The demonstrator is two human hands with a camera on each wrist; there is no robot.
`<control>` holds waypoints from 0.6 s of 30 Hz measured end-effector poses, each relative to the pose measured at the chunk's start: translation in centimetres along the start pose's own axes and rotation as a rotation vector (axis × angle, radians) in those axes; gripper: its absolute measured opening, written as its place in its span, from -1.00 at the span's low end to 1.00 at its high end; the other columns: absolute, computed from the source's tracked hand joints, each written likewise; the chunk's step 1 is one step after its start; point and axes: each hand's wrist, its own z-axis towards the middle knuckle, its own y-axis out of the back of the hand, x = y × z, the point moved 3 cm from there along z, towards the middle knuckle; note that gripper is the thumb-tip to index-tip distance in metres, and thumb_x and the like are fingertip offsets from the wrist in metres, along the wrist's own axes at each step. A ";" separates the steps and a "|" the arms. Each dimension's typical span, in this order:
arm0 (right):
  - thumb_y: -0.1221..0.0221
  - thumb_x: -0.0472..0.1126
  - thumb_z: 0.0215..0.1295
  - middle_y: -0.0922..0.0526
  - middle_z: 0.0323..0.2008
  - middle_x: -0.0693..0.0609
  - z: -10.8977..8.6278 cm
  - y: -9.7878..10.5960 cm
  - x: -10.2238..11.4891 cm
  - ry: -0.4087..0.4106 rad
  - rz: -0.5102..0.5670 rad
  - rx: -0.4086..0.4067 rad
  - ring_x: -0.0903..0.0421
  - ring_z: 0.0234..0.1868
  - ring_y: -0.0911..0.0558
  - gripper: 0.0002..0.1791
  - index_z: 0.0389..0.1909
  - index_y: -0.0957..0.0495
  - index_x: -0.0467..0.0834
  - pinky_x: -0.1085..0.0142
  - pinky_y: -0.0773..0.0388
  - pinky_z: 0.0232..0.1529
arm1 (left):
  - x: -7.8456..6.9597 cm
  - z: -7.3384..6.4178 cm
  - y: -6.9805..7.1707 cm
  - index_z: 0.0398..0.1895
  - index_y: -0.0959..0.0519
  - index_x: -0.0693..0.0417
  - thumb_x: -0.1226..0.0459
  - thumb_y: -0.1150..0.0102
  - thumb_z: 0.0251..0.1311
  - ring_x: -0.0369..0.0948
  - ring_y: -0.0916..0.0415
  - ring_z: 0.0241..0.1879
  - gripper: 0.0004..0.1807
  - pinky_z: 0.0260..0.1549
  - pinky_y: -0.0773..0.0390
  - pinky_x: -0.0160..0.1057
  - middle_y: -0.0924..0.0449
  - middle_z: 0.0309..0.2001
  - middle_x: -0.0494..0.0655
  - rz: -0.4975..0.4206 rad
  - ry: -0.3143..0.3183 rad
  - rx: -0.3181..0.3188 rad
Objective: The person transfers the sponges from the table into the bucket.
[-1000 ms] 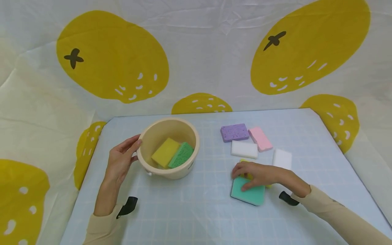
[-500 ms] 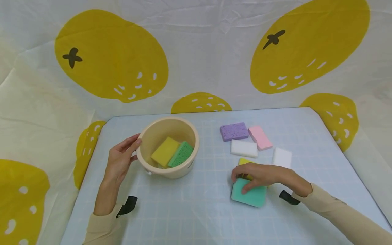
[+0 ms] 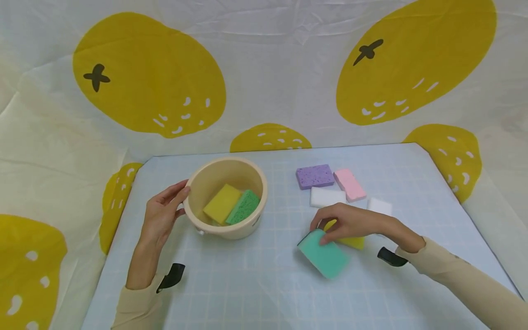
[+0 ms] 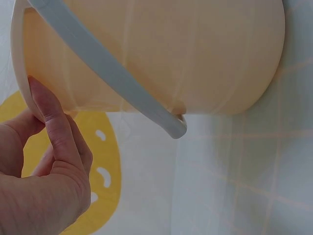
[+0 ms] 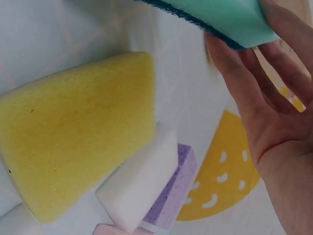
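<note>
My left hand (image 3: 162, 215) pinches the left rim of a cream bucket (image 3: 224, 233) that stands upright on the table; its pale handle (image 4: 112, 71) hangs down the side in the left wrist view. Inside the bucket lie a yellow sponge (image 3: 222, 204) and a green sponge (image 3: 244, 207). With thumb and fingers my right hand (image 3: 348, 223) pinches a teal sponge (image 3: 323, 254), held tilted above the table. A dark scouring layer shows along its edge in the right wrist view. Another yellow sponge (image 5: 80, 129) lies on the table just beyond it, partly hidden by the hand in the head view.
Behind the right hand lie a purple sponge (image 3: 315, 177), a pink sponge (image 3: 349, 184), a white sponge (image 3: 327, 197) and a second white sponge (image 3: 379, 206), which the right arm partly covers. A patterned cloth (image 3: 280, 82) rises behind the table's back edge.
My right hand has lifted the teal sponge off the table, tilting it and shifting it slightly left. More of the yellow sponge beneath the hand now shows. The left hand and bucket stay put.
</note>
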 end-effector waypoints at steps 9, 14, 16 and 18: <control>-0.42 -0.26 0.28 -0.71 -0.07 0.01 0.7 1.2 0.9 0.059 0.043 -0.088 0.04 -0.05 -0.71 -0.73 -0.02 -0.65 -0.11 0.16 -0.73 -0.05 | 0.0 0.0 0.0 0.34 -0.58 0.00 -0.11 -0.49 0.07 -0.25 -0.58 -0.07 -0.23 -0.21 -0.69 -0.41 -0.59 0.21 -0.14 -0.013 -0.001 0.002; -0.44 -0.22 0.26 -0.71 -0.08 0.06 1.1 1.9 1.5 0.039 0.028 -0.120 0.07 -0.03 -0.71 -0.72 -0.03 -0.67 -0.05 0.16 -0.73 -0.07 | 0.0 0.1 0.1 0.33 -0.58 0.02 -0.09 -0.50 0.07 -0.26 -0.59 -0.10 -0.24 -0.23 -0.69 -0.41 -0.61 0.17 -0.16 -0.029 -0.007 0.006; -0.44 -0.22 0.26 -0.72 -0.08 0.05 1.2 2.2 1.9 0.031 0.036 -0.131 0.06 -0.03 -0.71 -0.73 -0.04 -0.68 -0.05 0.15 -0.73 -0.06 | 0.0 0.1 0.0 0.32 -0.59 0.04 -0.07 -0.51 0.07 -0.26 -0.60 -0.12 -0.25 -0.24 -0.69 -0.40 -0.63 0.14 -0.17 -0.041 -0.012 0.009; -0.44 -0.23 0.26 -0.72 -0.08 0.04 1.3 2.4 2.2 0.021 0.048 -0.146 0.05 -0.02 -0.71 -0.74 -0.04 -0.68 -0.05 0.15 -0.73 -0.05 | 0.1 0.1 0.0 0.31 -0.59 0.05 -0.05 -0.52 0.08 -0.27 -0.60 -0.14 -0.26 -0.26 -0.70 -0.40 -0.64 0.11 -0.19 -0.050 -0.018 0.014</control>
